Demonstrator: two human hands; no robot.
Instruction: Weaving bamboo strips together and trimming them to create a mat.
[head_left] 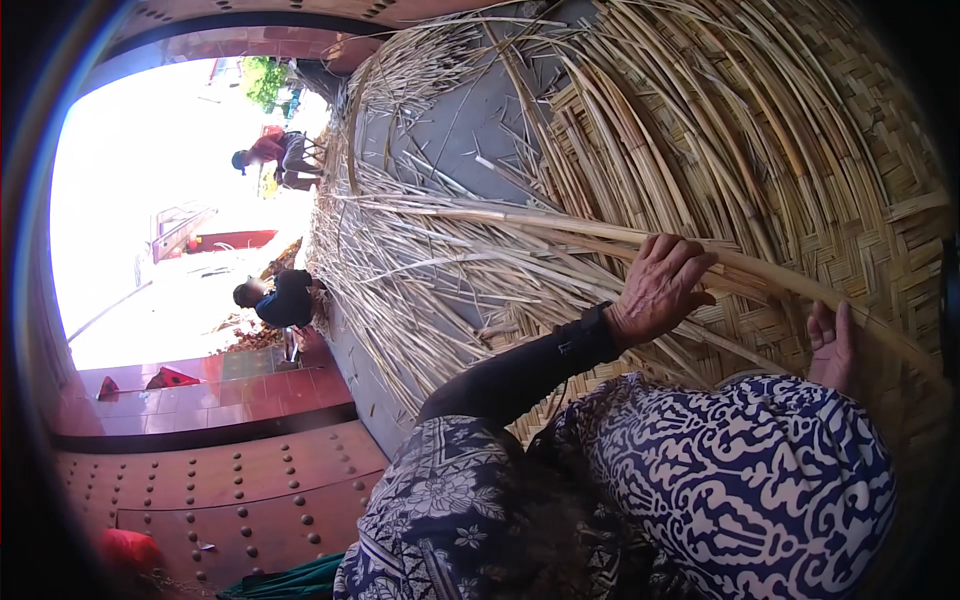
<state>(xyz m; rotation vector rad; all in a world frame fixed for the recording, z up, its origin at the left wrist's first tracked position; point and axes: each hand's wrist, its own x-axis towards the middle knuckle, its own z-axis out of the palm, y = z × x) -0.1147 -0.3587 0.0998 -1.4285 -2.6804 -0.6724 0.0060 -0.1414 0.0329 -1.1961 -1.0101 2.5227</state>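
A long, pale split bamboo strip [775, 272] runs from the heap at the middle left past both hands toward the right rim. My left hand [655, 287], in a black sleeve, has its fingers curled over the strip, the thumb sticking out to the right. Farther along, my right hand [832, 345] has its fingertips against the strip's lower edge, fingers bent; part of its grip is hidden behind the strip. Beneath lies a woven bamboo mat [870, 240], with a row of yellowish bamboo strips [690, 130] laid across it. My blue and white patterned clothing [740, 470] covers the lower part.
A large heap of thin, loose strips [430, 270] spreads over the grey floor [450, 130] to the left. Studded reddish doors [250, 500] stand at lower left. Beyond a bright opening, one person in dark clothes [285, 298] and another in red [270, 150] sit apart.
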